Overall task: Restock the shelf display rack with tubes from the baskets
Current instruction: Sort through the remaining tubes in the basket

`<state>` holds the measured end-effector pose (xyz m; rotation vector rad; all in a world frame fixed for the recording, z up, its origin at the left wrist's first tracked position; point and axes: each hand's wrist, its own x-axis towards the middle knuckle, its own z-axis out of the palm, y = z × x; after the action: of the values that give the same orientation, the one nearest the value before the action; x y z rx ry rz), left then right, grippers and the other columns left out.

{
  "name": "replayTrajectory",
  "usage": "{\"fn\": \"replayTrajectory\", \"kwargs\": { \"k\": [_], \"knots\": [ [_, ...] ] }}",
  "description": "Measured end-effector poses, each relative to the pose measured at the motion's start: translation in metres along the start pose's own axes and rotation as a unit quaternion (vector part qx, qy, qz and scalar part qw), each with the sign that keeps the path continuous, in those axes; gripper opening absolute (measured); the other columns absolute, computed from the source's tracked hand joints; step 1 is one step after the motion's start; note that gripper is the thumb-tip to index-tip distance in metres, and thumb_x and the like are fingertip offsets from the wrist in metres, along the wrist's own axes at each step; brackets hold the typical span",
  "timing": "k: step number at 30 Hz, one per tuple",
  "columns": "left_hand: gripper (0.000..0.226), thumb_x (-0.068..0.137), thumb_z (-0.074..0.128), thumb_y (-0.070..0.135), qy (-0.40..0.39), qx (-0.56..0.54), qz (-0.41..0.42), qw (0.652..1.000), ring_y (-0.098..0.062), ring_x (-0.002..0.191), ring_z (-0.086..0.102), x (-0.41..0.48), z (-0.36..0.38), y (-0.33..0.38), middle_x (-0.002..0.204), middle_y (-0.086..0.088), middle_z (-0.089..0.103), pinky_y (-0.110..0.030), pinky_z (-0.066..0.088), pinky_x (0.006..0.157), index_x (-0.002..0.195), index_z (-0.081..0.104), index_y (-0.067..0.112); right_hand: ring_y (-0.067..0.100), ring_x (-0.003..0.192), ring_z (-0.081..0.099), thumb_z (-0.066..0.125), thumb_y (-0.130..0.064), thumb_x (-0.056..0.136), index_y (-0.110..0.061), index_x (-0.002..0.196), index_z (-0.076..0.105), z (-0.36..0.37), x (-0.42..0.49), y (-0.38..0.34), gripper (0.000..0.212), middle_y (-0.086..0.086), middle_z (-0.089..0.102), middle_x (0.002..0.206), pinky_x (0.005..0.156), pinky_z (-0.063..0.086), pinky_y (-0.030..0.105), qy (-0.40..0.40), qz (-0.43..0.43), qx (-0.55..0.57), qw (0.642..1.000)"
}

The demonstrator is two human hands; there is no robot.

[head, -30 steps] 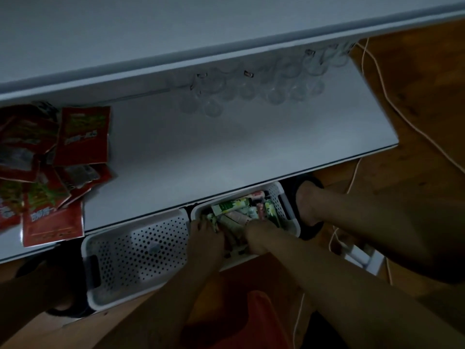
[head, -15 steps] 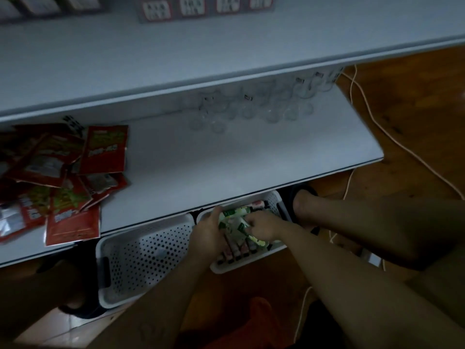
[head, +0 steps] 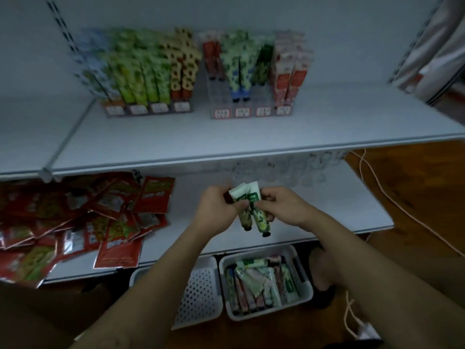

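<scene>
Both hands (head: 247,210) gripping two green tubes (head: 251,210) — lower shelf (head: 327,202), basket (head: 305,295) beneath

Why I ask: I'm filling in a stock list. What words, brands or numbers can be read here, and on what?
No text can be read.
Price tags on the display racks: blurred.
Green labels on the two tubes gripped by left hand and right hand: white print too small.
Red packets on the lower shelf: white print blurred.
Loose tubes in the basket: too small.

Two green-patterned tubes (head: 254,212) are held side by side, caps down. More tubes (head: 259,283) lie jumbled in the near white basket (head: 266,314). The far display rack (head: 251,112) holds upright rows.
</scene>
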<state>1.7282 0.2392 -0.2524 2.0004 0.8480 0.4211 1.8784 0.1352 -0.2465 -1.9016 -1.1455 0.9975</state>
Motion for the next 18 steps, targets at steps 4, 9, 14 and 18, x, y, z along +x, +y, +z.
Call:
{"fn": "replayTrajectory", "kwargs": {
  "k": [4, 9, 14, 18],
  "knots": [
    [0.012, 0.084, 0.070, 0.031, -0.006, 0.077, 0.092, 0.993, -0.012, 0.070, 0.060, 0.015, -0.038, 0.054, 0.074, 0.004, 0.064, -0.025, 0.044, 0.057, 0.086, 0.063, 0.021, 0.000, 0.047, 0.051, 0.057, -0.021, 0.094, -0.016, 0.081, 0.063, -0.034, -0.010, -0.056, 0.015, -0.012, 0.054, 0.056, 0.052, 0.044, 0.021, 0.027, -0.072, -0.102, 0.992],
    [0.027, 0.084, 0.066, 0.043, 0.050, 0.108, 0.162, 0.980, -0.016, 0.056, 0.053, 0.036, -0.077, 0.128, 0.062, -0.004, 0.058, -0.027, 0.032, 0.047, 0.072, 0.059, 0.020, 0.007, 0.051, 0.058, 0.062, -0.034, 0.090, -0.019, 0.082, 0.066, -0.081, -0.012, -0.113, 0.017, -0.008, 0.058, 0.058, 0.056, 0.053, 0.029, 0.105, -0.153, -0.148, 0.971],
    [0.028, 0.080, 0.072, 0.039, 0.095, 0.107, 0.196, 0.970, -0.011, 0.049, 0.048, 0.066, -0.098, 0.178, 0.060, -0.003, 0.058, -0.024, 0.032, 0.045, 0.074, 0.062, 0.014, 0.002, 0.045, 0.053, 0.071, -0.024, 0.085, -0.018, 0.076, 0.067, -0.126, 0.002, -0.150, 0.011, -0.007, 0.059, 0.055, 0.050, 0.042, 0.019, 0.171, -0.201, -0.134, 0.955],
    [0.020, 0.078, 0.075, 0.033, 0.112, 0.126, 0.219, 0.961, -0.008, 0.049, 0.049, 0.090, -0.109, 0.203, 0.059, 0.003, 0.058, -0.013, 0.031, 0.038, 0.077, 0.064, 0.016, 0.004, 0.066, 0.063, 0.077, -0.025, 0.078, -0.019, 0.091, 0.071, -0.150, 0.019, -0.169, 0.015, -0.004, 0.069, 0.076, 0.061, 0.051, 0.027, 0.217, -0.248, -0.111, 0.937]
  ]
}}
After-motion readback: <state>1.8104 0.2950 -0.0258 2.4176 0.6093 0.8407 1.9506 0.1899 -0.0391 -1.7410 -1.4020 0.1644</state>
